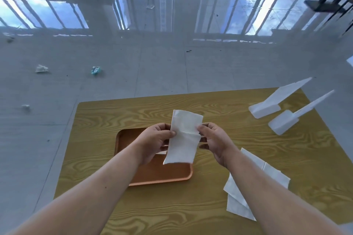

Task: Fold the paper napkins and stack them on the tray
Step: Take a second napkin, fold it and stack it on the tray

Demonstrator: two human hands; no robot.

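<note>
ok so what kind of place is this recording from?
Probably a bare indoor room set up for recording, not a home kitchen: a small wood-grain table on glossy floor tiles reflecting barred windows, crumpled litter lying about, and a black stand at the far right.

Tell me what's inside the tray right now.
The tray shows bare orange floor, plus one white edge peeking out below the left hand. The held napkin and both hands cover the rest.
</note>
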